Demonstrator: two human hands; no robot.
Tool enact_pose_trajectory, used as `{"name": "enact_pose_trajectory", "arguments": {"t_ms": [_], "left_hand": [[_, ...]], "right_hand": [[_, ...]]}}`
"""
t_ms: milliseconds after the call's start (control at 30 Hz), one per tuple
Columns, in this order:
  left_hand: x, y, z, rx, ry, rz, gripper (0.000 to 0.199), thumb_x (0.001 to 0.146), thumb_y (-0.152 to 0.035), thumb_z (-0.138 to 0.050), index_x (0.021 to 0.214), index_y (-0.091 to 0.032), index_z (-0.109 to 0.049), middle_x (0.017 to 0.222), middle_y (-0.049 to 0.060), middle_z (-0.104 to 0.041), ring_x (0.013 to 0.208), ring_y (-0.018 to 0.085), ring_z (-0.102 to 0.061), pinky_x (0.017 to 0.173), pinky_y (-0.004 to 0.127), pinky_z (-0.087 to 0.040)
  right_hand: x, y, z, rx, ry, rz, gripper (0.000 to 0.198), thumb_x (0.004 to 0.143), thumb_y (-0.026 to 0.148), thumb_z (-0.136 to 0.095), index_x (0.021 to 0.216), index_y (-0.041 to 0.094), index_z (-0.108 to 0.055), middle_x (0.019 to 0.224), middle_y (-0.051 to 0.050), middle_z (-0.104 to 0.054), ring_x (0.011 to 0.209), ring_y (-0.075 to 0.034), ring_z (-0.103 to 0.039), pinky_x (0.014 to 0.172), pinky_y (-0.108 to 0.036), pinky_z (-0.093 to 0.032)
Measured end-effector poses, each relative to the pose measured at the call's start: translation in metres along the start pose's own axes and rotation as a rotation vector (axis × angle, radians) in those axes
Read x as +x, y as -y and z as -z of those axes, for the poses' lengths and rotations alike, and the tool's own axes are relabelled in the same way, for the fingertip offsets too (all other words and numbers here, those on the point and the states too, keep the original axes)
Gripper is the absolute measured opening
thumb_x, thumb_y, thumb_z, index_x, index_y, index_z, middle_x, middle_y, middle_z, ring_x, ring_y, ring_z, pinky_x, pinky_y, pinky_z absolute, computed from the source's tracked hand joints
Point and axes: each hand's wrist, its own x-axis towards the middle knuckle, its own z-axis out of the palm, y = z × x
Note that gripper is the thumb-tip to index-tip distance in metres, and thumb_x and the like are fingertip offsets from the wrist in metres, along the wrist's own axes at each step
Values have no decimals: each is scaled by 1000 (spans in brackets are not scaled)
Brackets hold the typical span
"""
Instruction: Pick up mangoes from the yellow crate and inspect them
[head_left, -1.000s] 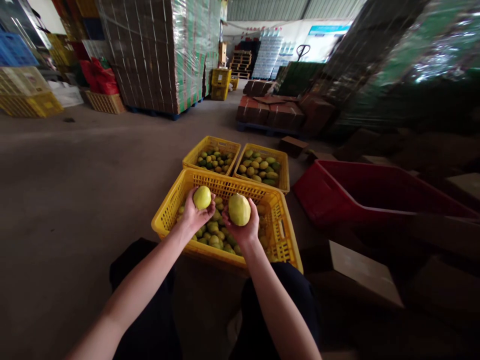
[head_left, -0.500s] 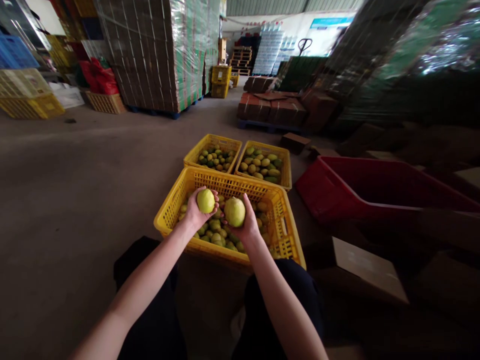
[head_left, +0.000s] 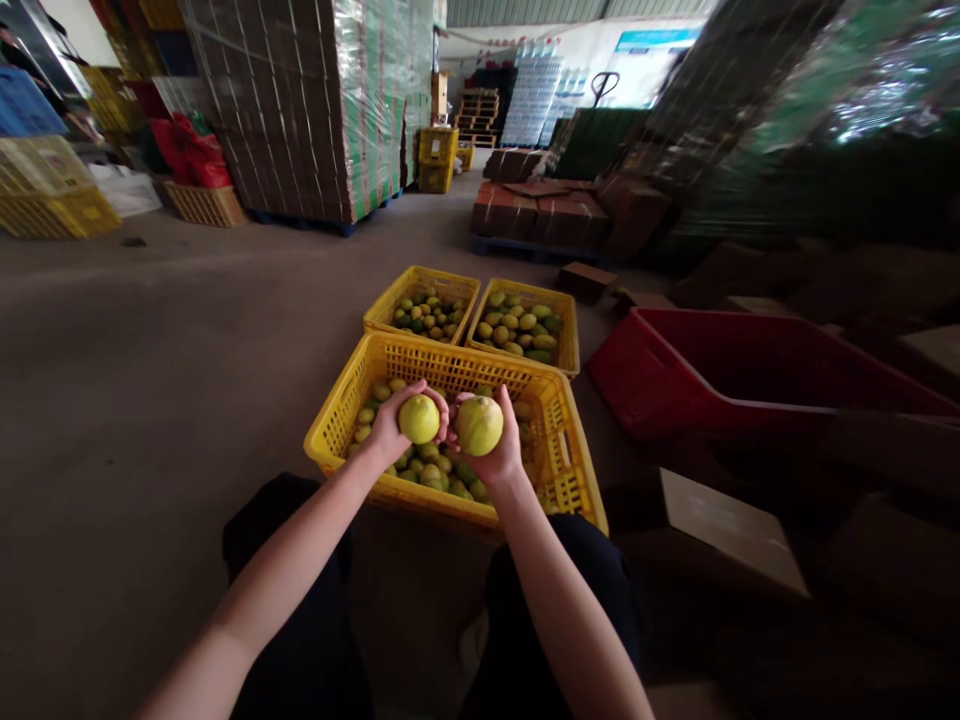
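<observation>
My left hand (head_left: 391,428) is closed round a small yellow-green lemon (head_left: 419,419). In my right hand (head_left: 504,452) rests a larger yellow-green lemon (head_left: 479,426), with the fingers curled behind it. Both hands are held close together over a large yellow plastic crate (head_left: 457,503). More yellow and green lemons (head_left: 431,475) cover the bottom of that crate, partly hidden by my hands and forearms.
Behind it stand two smaller yellow crates, left (head_left: 381,305) and right (head_left: 571,335), both holding similar fruit. A red tub (head_left: 637,385) and a cardboard box (head_left: 731,530) lie to the right. Wrapped pallet stacks (head_left: 277,110) and flat cartons (head_left: 540,215) stand farther back.
The two hands have drawn slightly nearer each other, and both lemons have been turned in the fingers. The camera view has shifted a little.
</observation>
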Motion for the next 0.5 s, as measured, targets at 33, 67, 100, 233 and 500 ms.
{"name": "enact_pose_trajectory", "arguments": {"t_ms": [33, 67, 100, 233, 500], "left_hand": [[2, -1, -1, -71, -31, -7, 33, 94, -23, -41, 84, -11, -69, 56, 6, -62, 46, 17, -62, 40, 24, -47], [4, -2, -1, -147, -57, -17, 32, 95, -24, -41, 88, -12, -69, 61, 6, -65, 50, 16, -63, 43, 23, -49], [5, -3, 0, -226, -84, -31, 31, 96, -24, -40, 93, -13, -68, 66, 6, -67, 55, 16, -66, 47, 23, -52], [12, -6, 6, -470, -192, -68, 34, 98, -24, -35, 107, -15, -66, 82, 6, -72, 74, 16, -71, 62, 24, -60], [14, -3, 13, -502, -131, 6, 34, 93, -33, -47, 114, -12, -63, 83, 9, -70, 77, 19, -70, 61, 26, -61]], "right_hand": [[2, 0, 0, 48, -17, 10, 52, 90, 62, -39, 82, 17, -64, 66, -5, -67, 48, -16, -58, 38, -24, -45], [3, 0, 1, 95, -36, 19, 52, 89, 62, -40, 85, 16, -65, 69, -6, -68, 51, -16, -59, 40, -24, -46], [4, 1, 2, 137, -57, 29, 50, 89, 61, -42, 88, 16, -65, 73, -6, -69, 54, -16, -60, 42, -24, -47], [4, 2, 2, 199, -109, 36, 39, 86, 52, -51, 99, 18, -65, 85, -9, -73, 66, -18, -65, 50, -25, -53], [6, -1, 1, 113, -179, 55, 27, 77, 42, -65, 91, 19, -65, 79, -6, -73, 64, -19, -66, 49, -26, -52]]}}
